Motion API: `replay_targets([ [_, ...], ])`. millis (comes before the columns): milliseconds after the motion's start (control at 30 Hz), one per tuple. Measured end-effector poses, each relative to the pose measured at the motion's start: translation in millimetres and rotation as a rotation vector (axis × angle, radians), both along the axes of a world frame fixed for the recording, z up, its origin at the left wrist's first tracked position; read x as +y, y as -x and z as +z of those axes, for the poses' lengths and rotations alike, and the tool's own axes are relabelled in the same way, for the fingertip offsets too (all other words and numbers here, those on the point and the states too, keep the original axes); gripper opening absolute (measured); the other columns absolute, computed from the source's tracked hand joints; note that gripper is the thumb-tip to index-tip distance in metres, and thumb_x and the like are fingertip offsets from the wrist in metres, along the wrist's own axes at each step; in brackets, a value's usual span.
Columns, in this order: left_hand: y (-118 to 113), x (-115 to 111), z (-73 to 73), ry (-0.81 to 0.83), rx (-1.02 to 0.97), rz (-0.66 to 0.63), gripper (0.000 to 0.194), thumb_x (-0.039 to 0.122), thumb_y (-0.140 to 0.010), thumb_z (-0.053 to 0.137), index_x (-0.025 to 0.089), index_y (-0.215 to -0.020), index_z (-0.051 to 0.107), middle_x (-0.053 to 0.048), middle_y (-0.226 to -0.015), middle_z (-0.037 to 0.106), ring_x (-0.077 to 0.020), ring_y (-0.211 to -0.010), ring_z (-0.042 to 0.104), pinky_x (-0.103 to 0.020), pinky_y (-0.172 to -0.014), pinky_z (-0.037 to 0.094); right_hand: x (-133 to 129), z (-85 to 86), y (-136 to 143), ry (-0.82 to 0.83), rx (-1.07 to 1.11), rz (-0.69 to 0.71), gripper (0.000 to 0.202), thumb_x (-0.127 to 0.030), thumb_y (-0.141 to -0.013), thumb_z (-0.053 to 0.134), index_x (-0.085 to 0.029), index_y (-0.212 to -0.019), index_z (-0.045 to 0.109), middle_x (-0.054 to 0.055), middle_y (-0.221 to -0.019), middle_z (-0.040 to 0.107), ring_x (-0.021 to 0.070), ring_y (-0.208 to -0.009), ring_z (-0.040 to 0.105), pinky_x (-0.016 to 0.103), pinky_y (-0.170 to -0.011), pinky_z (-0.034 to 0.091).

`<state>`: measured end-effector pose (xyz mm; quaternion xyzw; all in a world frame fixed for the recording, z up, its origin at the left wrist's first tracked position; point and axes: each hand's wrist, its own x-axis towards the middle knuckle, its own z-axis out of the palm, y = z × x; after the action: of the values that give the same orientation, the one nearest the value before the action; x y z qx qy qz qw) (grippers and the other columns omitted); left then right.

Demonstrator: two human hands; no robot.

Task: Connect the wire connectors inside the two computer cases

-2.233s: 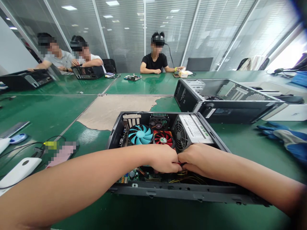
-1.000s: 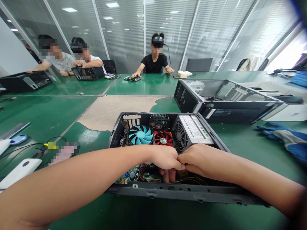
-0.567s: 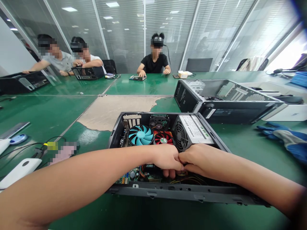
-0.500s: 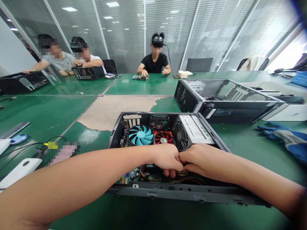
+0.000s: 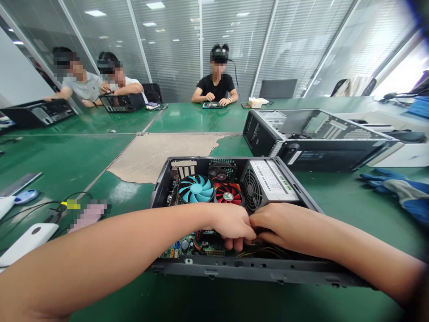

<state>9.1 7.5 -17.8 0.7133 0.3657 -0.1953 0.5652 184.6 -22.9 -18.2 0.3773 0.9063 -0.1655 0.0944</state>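
An open black computer case (image 5: pixel 214 269) lies in front of me on the green table. Both of my hands reach inside it and meet near its middle. My left hand (image 5: pixel 234 225) is closed, fingers curled down beside my right hand (image 5: pixel 273 222), which is closed in a pinch; what they grip is hidden. Thin cables (image 5: pixel 264 252) run just below the fingers. Beyond my hands are a blue fan (image 5: pixel 196 188), a red fan (image 5: pixel 228 195) and a power supply (image 5: pixel 273 181). Part of the green motherboard (image 5: pixel 187 245) shows below my left wrist.
A second open computer case (image 5: pixel 335 154) stands behind on the right, with blue work gloves (image 5: pixel 402 190) nearer me. At left lie a white device (image 5: pixel 28 243) and cables. Across the table, a person in black (image 5: pixel 217 85) handles a circuit board (image 5: pixel 212 105); two others sit at left.
My hands stay nearly in place inside the case, with only slight finger movement. Across the table, the person in black has shifted the board to the right and brought both hands to it.
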Motion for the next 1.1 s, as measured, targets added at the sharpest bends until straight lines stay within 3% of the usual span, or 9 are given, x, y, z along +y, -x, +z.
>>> replay_targets([
  [233, 1, 2, -1.3, -0.04, -0.007, -0.051, 0.021, 0.022, -0.088, 0.05, 0.016, -0.071, 0.059, 0.006, -0.054, 0.059, -0.0076, -0.044, 0.054, -0.024, -0.063, 0.046, 1, 2.9, 3, 0.002, 0.036, 0.059, 0.019, -0.009, -0.08, 0.056, -0.02, -0.084, 0.071, 0.004, -0.085, 0.073, 0.0188, -0.076, 0.067, 0.028, -0.068, 0.045],
  [500, 2, 3, -0.5, -0.073, -0.013, -0.1, 0.019, 0.022, -0.086, 0.05, 0.017, -0.071, 0.06, 0.007, -0.054, 0.06, -0.0071, -0.042, 0.051, -0.024, -0.066, 0.047, 2, 2.1, 3, 0.002, -0.065, 0.02, 0.018, -0.009, -0.075, 0.061, -0.019, -0.085, 0.073, 0.006, -0.084, 0.074, 0.0222, -0.076, 0.069, 0.03, -0.066, 0.045],
  [767, 2, 4, -0.3, -0.078, -0.007, -0.109, 0.019, 0.024, -0.087, 0.052, 0.018, -0.072, 0.06, 0.008, -0.054, 0.06, -0.0067, -0.042, 0.049, -0.023, -0.062, 0.045, 4, -4.3, -1, 0.034, 0.0, 0.058, 0.022, -0.009, -0.084, 0.053, -0.019, -0.084, 0.073, 0.007, -0.082, 0.074, 0.0198, -0.077, 0.069, 0.028, -0.07, 0.047],
  [1100, 2, 4, 0.2, -0.096, -0.001, -0.134, 0.023, 0.028, -0.091, 0.052, 0.017, -0.073, 0.06, 0.007, -0.055, 0.059, -0.0059, -0.041, 0.048, -0.022, -0.057, 0.044, 4, -6.3, -5, 0.031, 0.048, 0.087, 0.024, -0.011, -0.086, 0.049, -0.018, -0.084, 0.073, 0.007, -0.08, 0.073, 0.0192, -0.075, 0.068, 0.028, -0.069, 0.047],
])
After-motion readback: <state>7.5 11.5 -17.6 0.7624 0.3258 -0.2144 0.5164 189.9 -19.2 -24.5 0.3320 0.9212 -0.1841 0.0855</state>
